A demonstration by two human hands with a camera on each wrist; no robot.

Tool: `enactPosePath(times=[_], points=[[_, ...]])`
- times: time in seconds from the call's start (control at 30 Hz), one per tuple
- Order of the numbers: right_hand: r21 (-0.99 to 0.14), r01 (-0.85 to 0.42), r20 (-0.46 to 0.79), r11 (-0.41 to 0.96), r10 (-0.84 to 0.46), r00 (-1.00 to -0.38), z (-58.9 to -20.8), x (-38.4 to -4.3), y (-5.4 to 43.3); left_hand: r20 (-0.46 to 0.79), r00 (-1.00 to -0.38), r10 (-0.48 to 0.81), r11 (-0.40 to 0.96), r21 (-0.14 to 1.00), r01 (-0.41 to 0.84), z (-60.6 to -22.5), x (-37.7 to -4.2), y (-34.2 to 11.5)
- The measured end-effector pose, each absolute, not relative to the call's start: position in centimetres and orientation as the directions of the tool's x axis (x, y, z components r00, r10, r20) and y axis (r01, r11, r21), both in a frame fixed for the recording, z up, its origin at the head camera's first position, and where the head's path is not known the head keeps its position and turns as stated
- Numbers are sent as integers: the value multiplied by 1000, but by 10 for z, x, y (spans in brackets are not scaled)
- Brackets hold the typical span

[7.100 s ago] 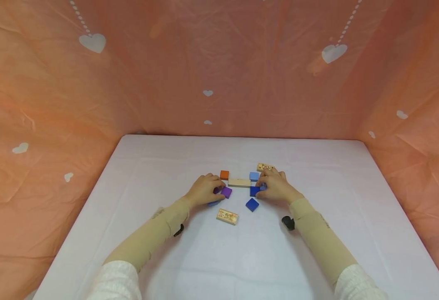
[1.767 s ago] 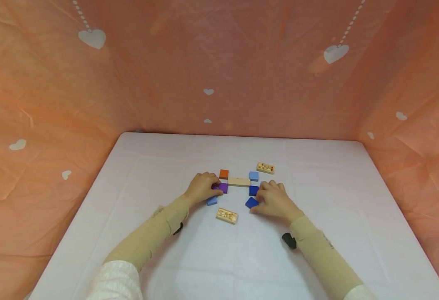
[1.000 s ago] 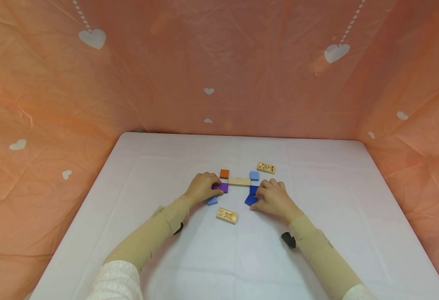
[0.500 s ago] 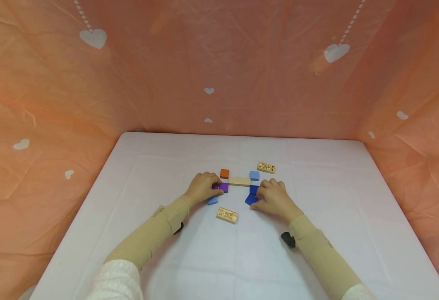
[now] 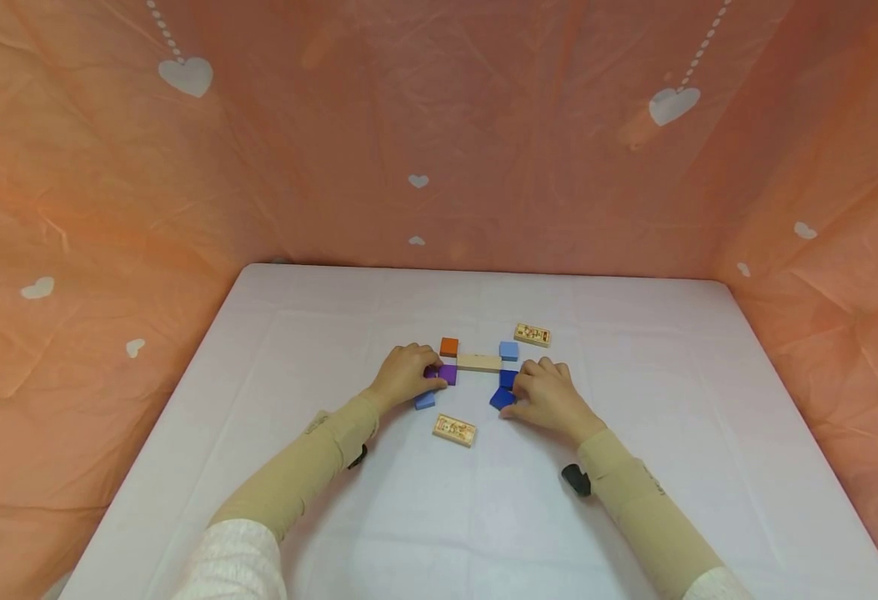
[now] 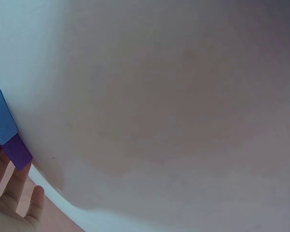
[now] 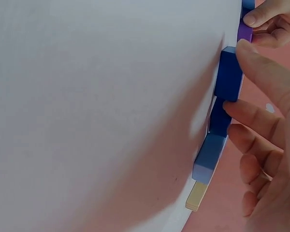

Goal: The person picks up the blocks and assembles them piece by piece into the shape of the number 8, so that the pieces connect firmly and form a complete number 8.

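Observation:
My left hand (image 5: 403, 377) pinches a purple block (image 5: 448, 374) at the left end of a plain wooden bar (image 5: 479, 362). Beside that hand lies a light blue block (image 5: 424, 401); another purple block is mostly hidden under the fingers. My right hand (image 5: 551, 396) holds a dark blue block (image 5: 502, 398) between thumb and index finger, as the right wrist view shows with the block (image 7: 228, 77) standing between the fingertips. Directly behind it is a second dark blue block (image 5: 509, 378), against the bar's right end, its right part covered by the hand.
An orange block (image 5: 449, 347) and a light blue block (image 5: 509, 351) sit at the bar's far corners. One printed wooden tile (image 5: 532, 335) lies at the back right, another printed tile (image 5: 454, 430) in front. Everything rests on a white-covered table (image 5: 634, 333).
The purple block has turned square against the bar. My right hand has moved from the rear blue blocks to the nearer dark blue one, which has shifted back toward the other dark blue block.

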State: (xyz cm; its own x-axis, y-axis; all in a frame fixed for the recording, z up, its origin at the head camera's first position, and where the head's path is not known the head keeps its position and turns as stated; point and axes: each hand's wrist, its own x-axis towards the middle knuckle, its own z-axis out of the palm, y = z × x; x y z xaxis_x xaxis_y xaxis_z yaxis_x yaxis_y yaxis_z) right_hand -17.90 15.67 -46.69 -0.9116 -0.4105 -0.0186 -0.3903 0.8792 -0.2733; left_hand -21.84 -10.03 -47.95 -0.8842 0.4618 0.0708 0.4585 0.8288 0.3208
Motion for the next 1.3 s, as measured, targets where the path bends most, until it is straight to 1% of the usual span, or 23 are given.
enactPosePath(times=[0.37,0.6,1.3], points=[[-267,-399,2,877,-414,-910,-470,-178,158,56,-886,461,833,316,454,-479,-218,-100],[-263,-404,9,876,-416,-909,-470,-178,157,37,-882,470,839,291,459,-479,-218,-101],[-261,-406,13,876,-417,-909,-470,-178,157,39,-867,496,829,273,487,-479,-220,-104]])
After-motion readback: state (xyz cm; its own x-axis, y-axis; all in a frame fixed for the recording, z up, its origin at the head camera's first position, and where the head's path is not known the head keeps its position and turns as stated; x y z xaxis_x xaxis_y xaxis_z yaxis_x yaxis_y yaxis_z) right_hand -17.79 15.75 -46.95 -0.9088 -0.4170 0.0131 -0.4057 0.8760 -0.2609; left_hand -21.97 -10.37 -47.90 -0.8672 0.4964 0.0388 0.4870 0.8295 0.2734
